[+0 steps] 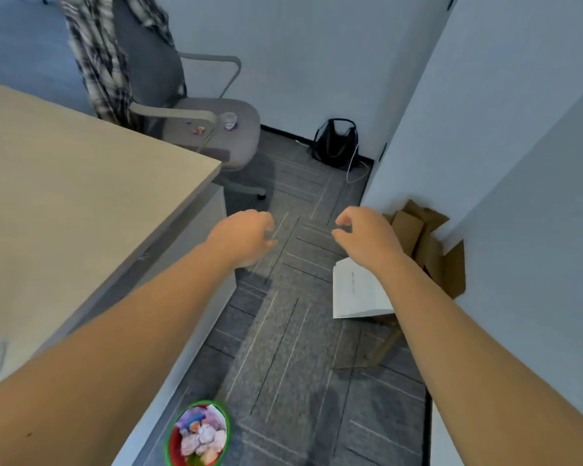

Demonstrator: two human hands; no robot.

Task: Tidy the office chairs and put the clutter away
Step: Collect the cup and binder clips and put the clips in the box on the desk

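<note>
Two hands out front, nothing held: left hand (246,237) and right hand (364,235), fingers loosely curled, likely reaching ahead. Office chair (212,129) far left by table (81,183); plaid shirt (95,62) draped on backrest, cup (229,121) and small clutter (198,130) on seat. Bin (199,435) near.

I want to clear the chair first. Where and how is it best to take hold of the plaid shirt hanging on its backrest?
Probably grip the plaid shirt high up, where it drapes over the backrest of the office chair, and lift upward from the desk side. It hangs long down that side, so pulling low would drag it.
</note>
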